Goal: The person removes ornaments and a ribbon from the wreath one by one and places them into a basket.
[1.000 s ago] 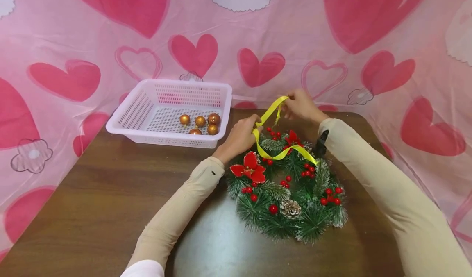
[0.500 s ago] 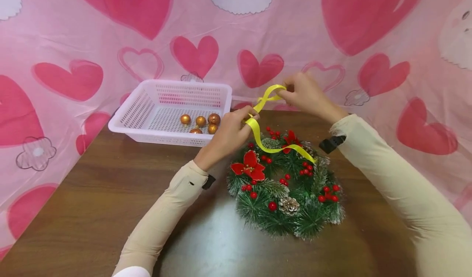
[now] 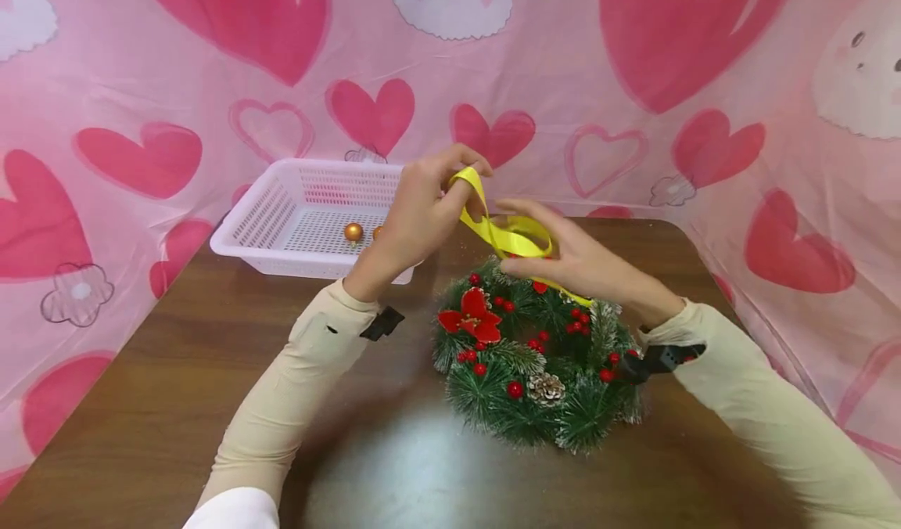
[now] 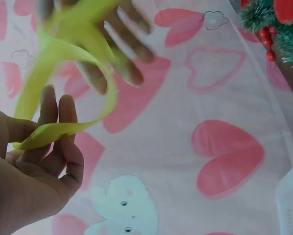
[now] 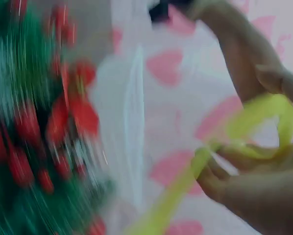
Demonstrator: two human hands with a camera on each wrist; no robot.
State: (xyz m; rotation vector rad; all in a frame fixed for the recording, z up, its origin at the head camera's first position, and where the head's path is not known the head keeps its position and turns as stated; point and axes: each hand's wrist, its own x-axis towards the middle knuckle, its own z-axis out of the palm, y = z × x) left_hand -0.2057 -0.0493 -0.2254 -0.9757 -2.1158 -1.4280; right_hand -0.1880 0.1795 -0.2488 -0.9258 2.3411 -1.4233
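Raised beside the basket, my left hand [image 3: 418,208] pinches a yellow ribbon [image 3: 517,245] between thumb and fingers. In the left wrist view, a loop of the ribbon [image 4: 109,98] hangs over those fingers. My right hand [image 3: 580,255] is just to the right, its thumb and fingers extended and apart, with the ribbon running across between them. It looks blurred in the left wrist view. Below both hands lies a green wreath [image 3: 486,392] with red berries, a red flower [image 3: 473,317] and a pine cone [image 3: 546,388]. One ribbon end reaches down to the wreath's far right part.
A white plastic basket [image 3: 303,261] stands at the back left of the brown table [image 3: 211,341]. Inside it a gold ball ornament [image 3: 353,232] shows, with another partly hidden by my left hand. A pink heart-patterned cloth [image 3: 570,59] hangs behind the table.
My left hand has risen, still holding the ribbon. The right hand has come down and leftward, its fingers going from a pinch on the ribbon to spread, and the ribbon is now more bunched.
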